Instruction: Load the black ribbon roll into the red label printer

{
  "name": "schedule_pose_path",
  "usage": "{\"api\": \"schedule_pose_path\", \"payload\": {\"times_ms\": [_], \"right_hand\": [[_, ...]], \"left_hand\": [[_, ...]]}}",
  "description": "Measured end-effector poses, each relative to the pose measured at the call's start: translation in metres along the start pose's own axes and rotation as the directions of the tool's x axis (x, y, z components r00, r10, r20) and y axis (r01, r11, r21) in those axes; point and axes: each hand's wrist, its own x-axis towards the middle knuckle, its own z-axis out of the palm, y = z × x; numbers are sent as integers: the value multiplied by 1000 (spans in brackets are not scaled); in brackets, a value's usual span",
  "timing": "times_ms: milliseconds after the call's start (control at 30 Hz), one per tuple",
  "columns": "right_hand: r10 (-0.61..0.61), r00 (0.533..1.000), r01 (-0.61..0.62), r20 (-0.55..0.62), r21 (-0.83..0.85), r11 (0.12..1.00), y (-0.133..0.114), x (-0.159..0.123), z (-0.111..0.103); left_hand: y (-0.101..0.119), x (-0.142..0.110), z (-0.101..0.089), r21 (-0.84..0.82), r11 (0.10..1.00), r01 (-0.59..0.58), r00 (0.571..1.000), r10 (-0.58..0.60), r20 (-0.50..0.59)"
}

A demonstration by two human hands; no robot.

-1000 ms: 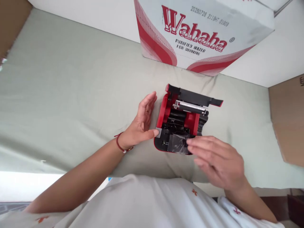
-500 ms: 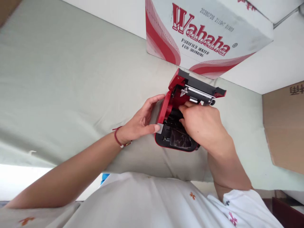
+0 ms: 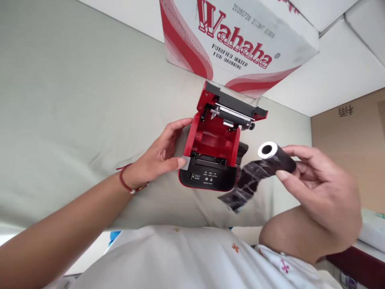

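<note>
A small red and black label printer (image 3: 215,138) stands on the cloth with its lid raised and its red inner bay bare. My left hand (image 3: 165,152) grips it from the left side, thumb pressed on the grey corner and fingers along the wall. To the right of the printer, my right hand (image 3: 319,184) pinches a black paper roll (image 3: 281,158) with a white end and a hollow core. A loose, creased strip (image 3: 248,182) hangs from the roll toward the printer's front right corner. Another black piece (image 3: 242,150) shows beside the printer's right wall.
A white and red water carton (image 3: 237,48) stands just behind the raised lid. A brown cardboard box (image 3: 349,140) is at the right. Pale green cloth (image 3: 75,100) covers the surface. A dark red edge (image 3: 357,265) shows at the lower right.
My right hand has lifted the black roll out of the printer's bay and moved right with it. My left hand keeps its hold on the printer. The view has shifted slightly.
</note>
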Motion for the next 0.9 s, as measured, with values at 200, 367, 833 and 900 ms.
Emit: {"api": "schedule_pose_path", "payload": {"times_ms": [200, 367, 833, 900], "right_hand": [[244, 968, -234, 53, -146, 961, 85, 3, 12], [152, 985, -159, -88, -87, 983, 101, 18, 48], [-141, 948, 131, 287, 53, 990, 68, 29, 25], [-254, 905, 218, 341, 141, 966, 54, 16, -8]], "left_hand": [[7, 1, -1, 71, 997, -2, 1000, 0, 19], [10, 2, 0, 84, 996, 1, 1000, -2, 15], [10, -1, 3, -51, 996, 78, 997, -78, -7], [13, -1, 6, -65, 995, 78, 997, -79, -9]]}}
